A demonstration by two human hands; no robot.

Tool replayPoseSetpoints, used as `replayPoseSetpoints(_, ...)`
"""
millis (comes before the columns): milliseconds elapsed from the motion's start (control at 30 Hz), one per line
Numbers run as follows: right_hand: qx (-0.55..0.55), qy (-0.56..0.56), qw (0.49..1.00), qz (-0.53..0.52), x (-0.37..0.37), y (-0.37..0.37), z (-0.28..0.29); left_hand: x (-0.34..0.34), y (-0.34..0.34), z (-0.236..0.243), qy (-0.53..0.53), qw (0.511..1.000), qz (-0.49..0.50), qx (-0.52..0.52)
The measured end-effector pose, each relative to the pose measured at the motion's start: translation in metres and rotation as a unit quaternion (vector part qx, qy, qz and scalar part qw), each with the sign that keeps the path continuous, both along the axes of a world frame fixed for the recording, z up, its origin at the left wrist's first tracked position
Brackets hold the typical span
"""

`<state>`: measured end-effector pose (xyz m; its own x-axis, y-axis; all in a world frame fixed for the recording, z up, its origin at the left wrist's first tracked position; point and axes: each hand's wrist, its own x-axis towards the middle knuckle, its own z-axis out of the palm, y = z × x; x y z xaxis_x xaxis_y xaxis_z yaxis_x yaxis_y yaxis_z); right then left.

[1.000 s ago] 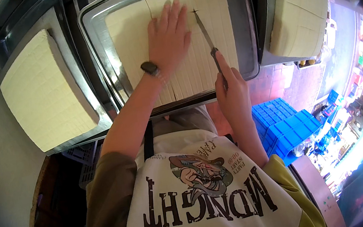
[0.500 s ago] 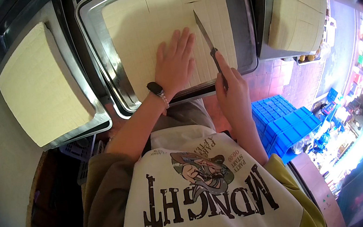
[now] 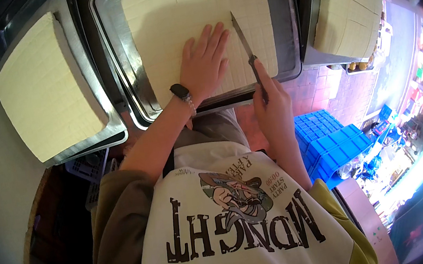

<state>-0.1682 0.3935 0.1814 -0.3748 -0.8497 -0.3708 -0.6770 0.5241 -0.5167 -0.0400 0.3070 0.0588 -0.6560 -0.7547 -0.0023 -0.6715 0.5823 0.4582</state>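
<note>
A large pale slab of tofu (image 3: pixel 165 40), scored with a grid of cut lines, lies in a metal tray (image 3: pixel 283 23) in front of me. My left hand (image 3: pixel 206 64) rests flat on its near middle part, fingers stretched out. My right hand (image 3: pixel 272 98) is closed round the dark handle of a knife (image 3: pixel 243 37), index finger laid along the top. The blade points away from me over the right part of the slab, its tip at or just above the surface. One longer cut shows near the far left edge.
Another tofu slab (image 3: pixel 47 91) sits on a tray at the left, and a third, cut slab (image 3: pixel 348 5) at the right. Blue plastic crates (image 3: pixel 337 148) stand on the pinkish tiled floor (image 3: pixel 314 86) at the lower right. A white basket (image 3: pixel 88 167) is below the left tray.
The slab and its tray appear slightly higher and farther right in view. The slit near the far right edge looks narrower. Both hands keep nearly the same pose, the knife still held.
</note>
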Motion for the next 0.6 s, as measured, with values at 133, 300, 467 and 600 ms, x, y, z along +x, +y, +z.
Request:
replayPoseSetpoints(133,-0.001,0.003,1.0,0.003,0.001,0.006,0.002,0.0,0.0,-0.002,-0.007,1.0,-0.006,-0.004)
replayPoseSetpoints(300,-0.01,-0.004,1.0,0.003,0.001,0.012,0.003,0.0,0.001,-0.005,0.007,1.0,-0.007,-0.009)
replayPoseSetpoints(467,-0.015,0.001,1.0,0.01,0.002,0.021,0.005,-0.001,0.002,-0.007,-0.021,0.999,-0.007,-0.029)
replayPoseSetpoints(600,0.002,0.005,1.0,0.005,0.003,0.028,0.007,-0.002,0.003,-0.007,-0.024,0.999,-0.008,-0.032)
